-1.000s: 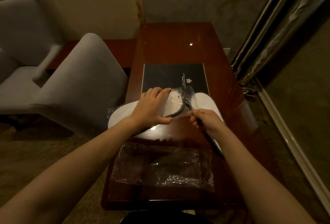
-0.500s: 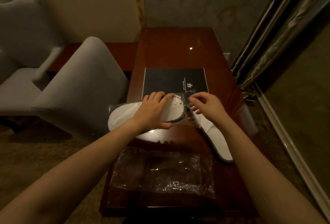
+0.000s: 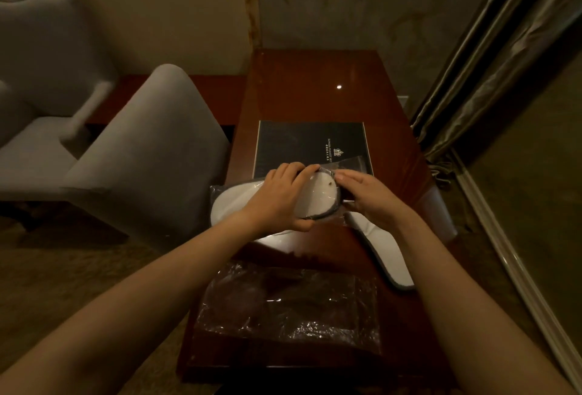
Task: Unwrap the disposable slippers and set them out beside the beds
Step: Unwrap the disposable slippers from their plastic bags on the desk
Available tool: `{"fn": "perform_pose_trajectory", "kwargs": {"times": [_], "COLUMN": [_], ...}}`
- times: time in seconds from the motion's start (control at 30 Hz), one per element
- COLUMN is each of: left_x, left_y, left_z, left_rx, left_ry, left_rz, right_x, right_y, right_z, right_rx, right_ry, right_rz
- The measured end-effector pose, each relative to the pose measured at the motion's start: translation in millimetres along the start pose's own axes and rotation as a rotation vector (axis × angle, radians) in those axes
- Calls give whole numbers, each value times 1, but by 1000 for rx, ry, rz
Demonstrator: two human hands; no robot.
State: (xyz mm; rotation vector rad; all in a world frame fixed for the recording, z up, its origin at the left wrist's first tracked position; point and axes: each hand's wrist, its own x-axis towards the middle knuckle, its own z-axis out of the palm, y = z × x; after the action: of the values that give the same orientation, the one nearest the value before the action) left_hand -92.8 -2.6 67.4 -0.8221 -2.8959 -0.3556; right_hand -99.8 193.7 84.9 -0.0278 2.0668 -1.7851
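Slippers in a clear wrapper (image 3: 318, 196) are lying across the middle of the counter (image 3: 315, 86), and you are working on them with both hands. Your left hand (image 3: 280, 199) is clamping its grip over the white toe end, thumb underneath at the near edge and fingers curled over the far edge. Your right hand (image 3: 368, 199) is pinching the loose plastic at the wrapper's right end, fingertips pressed together on the film. An unwrapped white slipper (image 3: 382, 253) is lying on the counter just right of the packet, running toward the near right, partly under your right wrist. An empty crumpled plastic wrapper (image 3: 289, 309) is lying on the near part of the counter. A dark folder (image 3: 302, 142) is sitting just beyond your hands. A grey armchair (image 3: 151, 149) is standing to the left.
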Motion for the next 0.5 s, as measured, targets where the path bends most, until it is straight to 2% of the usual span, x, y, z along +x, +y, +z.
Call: {"fn": "perform_pose_trajectory", "kwargs": {"times": [0.13,0.27,0.4,0.5], "left_x": [0,1,-1,-5], "left_y": [1,2,-3,-14], "left_z": [3,6,6,5], "left_rx": [46,88,121,133], "left_ry": [2,34,33,25], "left_rz": [40,47,38,8], "right_x": [-2,2,3,0], "right_y": [1,1,-4,-9], "right_z": [4,14,11,-6], "right_rx": [-67,-172,-269,-237], "right_ry": [-3,118,167,205], "right_rz": [-62,-108,-150,-156]}}
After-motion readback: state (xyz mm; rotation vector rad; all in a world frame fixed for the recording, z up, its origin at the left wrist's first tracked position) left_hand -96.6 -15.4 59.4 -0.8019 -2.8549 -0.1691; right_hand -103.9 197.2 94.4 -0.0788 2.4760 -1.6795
